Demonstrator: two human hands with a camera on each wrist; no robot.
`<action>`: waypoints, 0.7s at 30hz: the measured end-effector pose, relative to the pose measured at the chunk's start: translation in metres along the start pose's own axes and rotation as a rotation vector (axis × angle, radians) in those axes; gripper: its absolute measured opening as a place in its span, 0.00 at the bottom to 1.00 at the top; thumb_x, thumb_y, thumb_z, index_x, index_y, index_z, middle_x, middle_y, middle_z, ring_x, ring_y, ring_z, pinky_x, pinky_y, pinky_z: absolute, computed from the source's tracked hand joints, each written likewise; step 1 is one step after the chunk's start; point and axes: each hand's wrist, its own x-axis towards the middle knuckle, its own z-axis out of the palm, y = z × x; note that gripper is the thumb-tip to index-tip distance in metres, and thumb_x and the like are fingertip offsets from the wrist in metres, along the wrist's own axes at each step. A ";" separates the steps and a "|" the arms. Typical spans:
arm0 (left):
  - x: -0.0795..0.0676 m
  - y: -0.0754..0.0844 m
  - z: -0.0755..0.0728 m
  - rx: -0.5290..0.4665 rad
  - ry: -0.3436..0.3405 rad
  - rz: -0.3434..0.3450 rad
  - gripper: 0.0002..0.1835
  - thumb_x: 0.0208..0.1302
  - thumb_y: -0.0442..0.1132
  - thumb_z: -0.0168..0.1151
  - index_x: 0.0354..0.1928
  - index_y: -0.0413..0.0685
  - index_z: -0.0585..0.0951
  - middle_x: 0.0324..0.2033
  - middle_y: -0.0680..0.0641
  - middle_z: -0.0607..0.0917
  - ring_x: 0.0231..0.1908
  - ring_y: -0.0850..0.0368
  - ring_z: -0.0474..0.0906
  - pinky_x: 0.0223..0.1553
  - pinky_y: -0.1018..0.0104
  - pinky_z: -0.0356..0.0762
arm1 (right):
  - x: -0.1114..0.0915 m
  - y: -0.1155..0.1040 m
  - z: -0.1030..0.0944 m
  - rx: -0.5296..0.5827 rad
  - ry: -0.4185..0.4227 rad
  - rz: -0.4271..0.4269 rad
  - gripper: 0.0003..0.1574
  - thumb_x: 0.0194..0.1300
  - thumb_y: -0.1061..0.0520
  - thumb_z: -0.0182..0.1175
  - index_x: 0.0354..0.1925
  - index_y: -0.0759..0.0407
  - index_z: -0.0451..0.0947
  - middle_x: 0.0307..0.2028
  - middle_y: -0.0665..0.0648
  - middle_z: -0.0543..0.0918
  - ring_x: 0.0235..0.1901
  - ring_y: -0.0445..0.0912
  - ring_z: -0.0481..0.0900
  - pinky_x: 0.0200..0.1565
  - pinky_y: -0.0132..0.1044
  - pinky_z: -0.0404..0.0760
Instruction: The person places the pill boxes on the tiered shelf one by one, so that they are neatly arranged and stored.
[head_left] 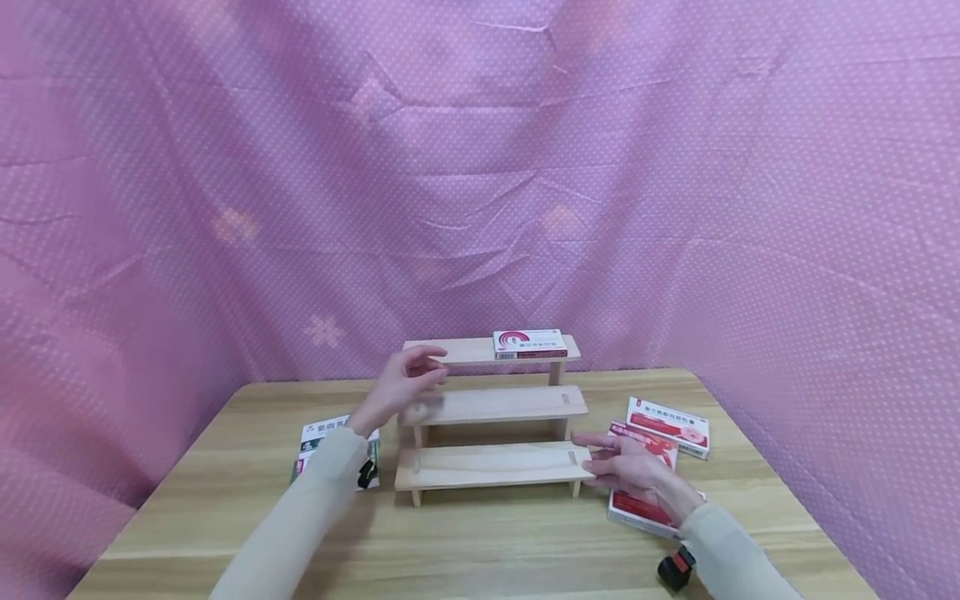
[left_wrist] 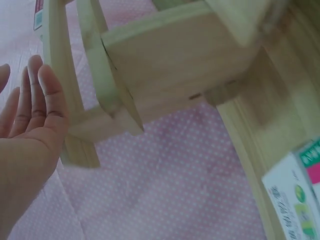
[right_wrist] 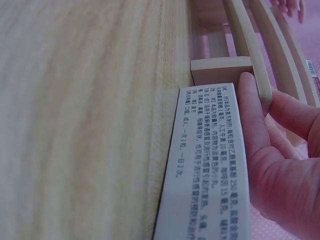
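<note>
A three-step wooden display stand (head_left: 491, 467) stands on the table. My left hand (head_left: 408, 385) hovers by the left ends of its upper two steps. Its fingers are relaxed and hold nothing; the left wrist view also shows the hand (left_wrist: 37, 120) beside the stand's boards. At the right end of the lowest step, my right hand (head_left: 630, 471) pinches the board's end between thumb and fingers. The right wrist view shows those fingers (right_wrist: 255, 115) against the board and its leg. A white and red medicine box (head_left: 528, 342) lies on the top step, towards the right.
Several medicine boxes lie right of the stand, including a red one (head_left: 652, 446) and a white and red one (head_left: 671, 425). More boxes (head_left: 322, 429) lie at the left, partly hidden by my left arm. A pink dotted cloth (head_left: 480, 167) hangs behind the table.
</note>
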 end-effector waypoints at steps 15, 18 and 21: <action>-0.048 -0.024 -0.052 0.052 -0.045 -0.094 0.23 0.68 0.44 0.61 0.61 0.42 0.75 0.47 0.36 0.85 0.43 0.48 0.84 0.44 0.62 0.85 | 0.004 -0.005 0.005 -0.004 0.028 0.012 0.36 0.66 0.65 0.60 0.70 0.64 0.63 0.46 0.60 0.75 0.44 0.47 0.82 0.52 0.43 0.85; -0.059 -0.033 -0.062 0.066 -0.045 -0.109 0.24 0.67 0.45 0.62 0.61 0.42 0.75 0.47 0.37 0.85 0.43 0.51 0.85 0.45 0.60 0.85 | 0.004 -0.005 0.007 -0.007 0.034 0.013 0.36 0.66 0.66 0.60 0.70 0.65 0.63 0.46 0.61 0.75 0.44 0.47 0.82 0.52 0.43 0.85; -0.066 -0.041 -0.071 0.090 -0.062 -0.114 0.25 0.68 0.45 0.62 0.61 0.38 0.74 0.48 0.36 0.85 0.44 0.51 0.84 0.47 0.54 0.85 | 0.003 -0.005 0.008 -0.002 0.037 0.021 0.36 0.66 0.66 0.59 0.70 0.65 0.62 0.47 0.61 0.75 0.44 0.47 0.82 0.53 0.43 0.85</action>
